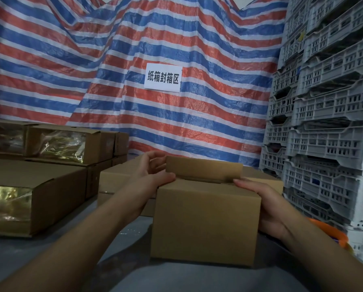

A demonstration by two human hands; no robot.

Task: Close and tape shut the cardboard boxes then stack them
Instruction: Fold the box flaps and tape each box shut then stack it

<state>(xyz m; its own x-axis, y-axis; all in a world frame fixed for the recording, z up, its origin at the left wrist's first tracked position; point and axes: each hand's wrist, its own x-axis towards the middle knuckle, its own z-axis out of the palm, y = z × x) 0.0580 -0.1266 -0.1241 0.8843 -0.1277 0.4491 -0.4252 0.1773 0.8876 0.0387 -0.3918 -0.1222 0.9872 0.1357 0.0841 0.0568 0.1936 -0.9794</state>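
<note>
Holding a small box (205,220) near the body, the person is closing its top. The box sits low in the middle, on a grey bench (50,249). The near flap is already down. The far flap (203,168) stands up, and a dark gap shows between the two.

The left hand (153,175) is at the top left corner. Its thumb lies on the near flap and its bent fingers reach to the far flap's left edge. The right hand (266,205) hugs the right side of the box, with its thumb pressed along the top edge. Both hands have a grip on the box, and no tape is in view.

To do this step well, the left fingers should pull the far flap down until its edge meets the near flap. The right hand should keep the box from sliding. The two edges should meet in a straight line, so tape can sit flat over them.

More boxes (56,144) wait in piles on the left. A striped sheet (134,49) hangs behind, and grey crates (328,102) stand on the right.
</note>
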